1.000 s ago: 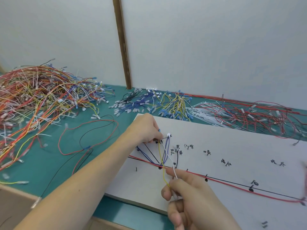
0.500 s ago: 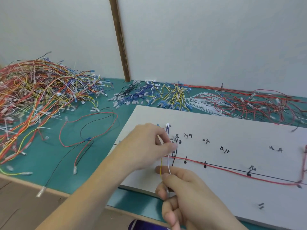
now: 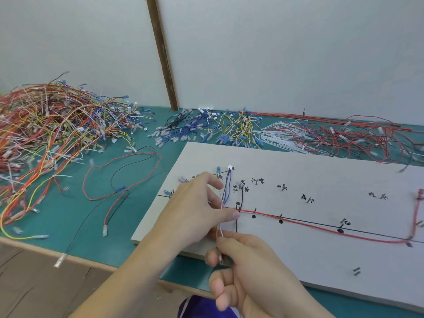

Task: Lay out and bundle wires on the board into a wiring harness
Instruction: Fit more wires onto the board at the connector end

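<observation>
Though thin, wires (image 3: 220, 228) on flat board (image 3: 321, 175)

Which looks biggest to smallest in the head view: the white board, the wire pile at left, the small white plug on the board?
1. white board
2. wire pile, though it runs off frame, so unsure
3. white plug, clearly smallest

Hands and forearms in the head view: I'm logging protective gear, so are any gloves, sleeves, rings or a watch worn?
None shows. The left hand and right hand are bare, without gloves or rings on the visible fingers. Both forearms are uncovered as far as the frame reaches, with no sleeve or watch. The hands look slightly blurred.
</observation>
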